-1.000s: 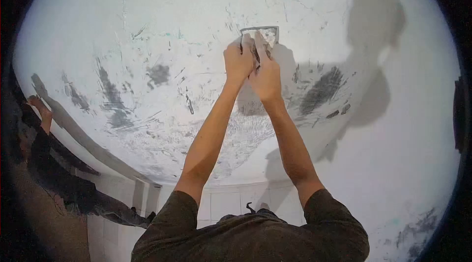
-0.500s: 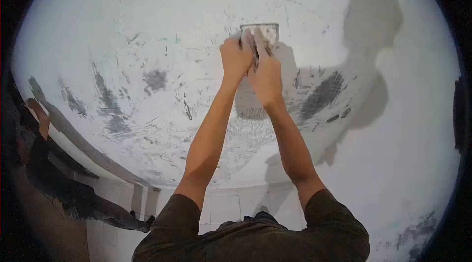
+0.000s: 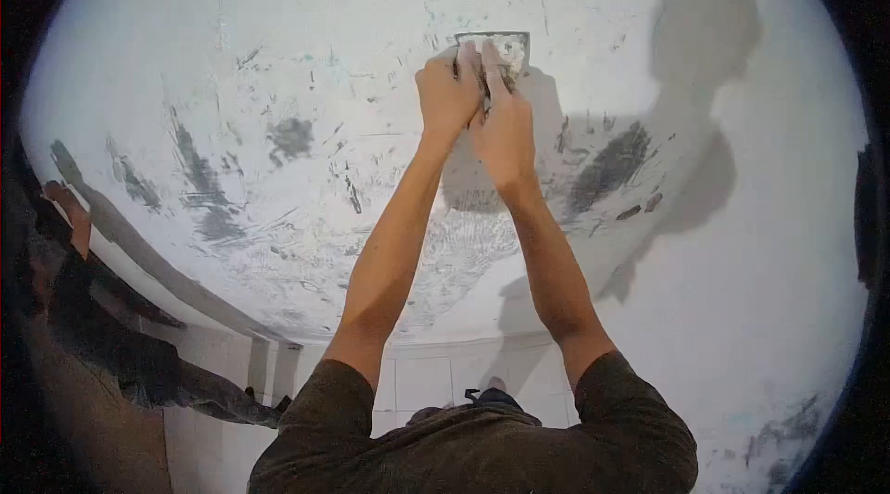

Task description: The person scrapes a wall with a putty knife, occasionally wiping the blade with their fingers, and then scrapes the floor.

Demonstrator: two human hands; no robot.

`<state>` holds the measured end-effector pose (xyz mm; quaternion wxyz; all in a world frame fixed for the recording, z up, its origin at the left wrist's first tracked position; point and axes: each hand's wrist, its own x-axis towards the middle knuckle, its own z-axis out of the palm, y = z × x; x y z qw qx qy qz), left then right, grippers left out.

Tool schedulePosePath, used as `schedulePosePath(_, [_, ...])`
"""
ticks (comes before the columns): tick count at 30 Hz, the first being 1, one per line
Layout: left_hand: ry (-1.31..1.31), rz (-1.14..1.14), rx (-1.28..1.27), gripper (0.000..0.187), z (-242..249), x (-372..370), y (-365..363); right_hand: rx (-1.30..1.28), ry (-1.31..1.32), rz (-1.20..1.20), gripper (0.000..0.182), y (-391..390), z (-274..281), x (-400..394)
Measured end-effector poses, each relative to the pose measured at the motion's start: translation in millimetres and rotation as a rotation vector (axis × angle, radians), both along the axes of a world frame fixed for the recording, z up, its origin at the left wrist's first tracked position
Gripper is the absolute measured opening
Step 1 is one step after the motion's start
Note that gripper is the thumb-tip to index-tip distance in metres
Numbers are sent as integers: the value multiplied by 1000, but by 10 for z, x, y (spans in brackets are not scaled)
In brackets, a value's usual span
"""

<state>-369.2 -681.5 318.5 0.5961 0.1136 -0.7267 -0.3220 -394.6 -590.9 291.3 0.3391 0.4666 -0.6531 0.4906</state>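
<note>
Both my arms reach up to a white plastered surface [image 3: 278,40] overhead. My left hand [image 3: 446,95] and my right hand [image 3: 505,133] are closed together on a flat metal putty scraper [image 3: 508,49], its blade smeared with white filler and pressed against the surface. The right index finger lies along the blade. The handle is hidden inside my hands. Grey patches [image 3: 612,160] and scrape marks lie right of and below the blade.
More grey patches [image 3: 199,183] mark the surface at left. A white tiled wall [image 3: 426,383] runs below. Another person's arm in a dark sleeve [image 3: 65,225] reaches up at the far left. My shadow [image 3: 705,40] falls upper right.
My hands and the scraper have moved slightly upward along the surface. The other person's hand at left has shifted a little lower.
</note>
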Motion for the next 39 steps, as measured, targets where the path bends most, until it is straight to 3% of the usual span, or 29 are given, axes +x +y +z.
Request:
schedulePosePath(2, [14,13,-35,40,4,11,-4,100,-136,11,75,34,35,25])
schedulePosePath(4, [-74,4,56,40,80,47,27,-44,8,-37,75,-36,16,-21])
schedulePosePath(7, [14,-29,9,39,-44,-58,-39,67,-138,-14,73,34,13,54])
schedulePosePath(20, [-43,-63,66,32,99,16,18,104,-202,-51,73,-3,84,64])
schedulePosePath(26, [-2,-7,-55,40,122,-47,-41,20,-159,-56,72,-28,93,48])
schedulePosePath(28, [-25,6,-16,42,99,-47,-32,116,-252,-57,73,6,120,102])
schedulePosePath(30, [-5,7,-41,40,60,2,7,-56,-52,-64,73,-62,16,60])
schedulePosePath(31, [-60,-36,42,31,43,22,46,7,-138,-58,74,-27,-29,42])
schedulePosePath(34, [7,-37,15,31,129,-8,38,-8,-103,-45,74,-34,67,13])
schedulePosePath(36, [-102,-32,23,31,152,-25,11,20,-150,-74,72,2,106,50])
schedulePosePath(38, [3,-8,-66,31,104,-53,2,43,-158,-80,71,4,78,41])
schedulePosePath(39, [9,-55,24,32,62,-44,48,82,-215,-34,70,65,78,75])
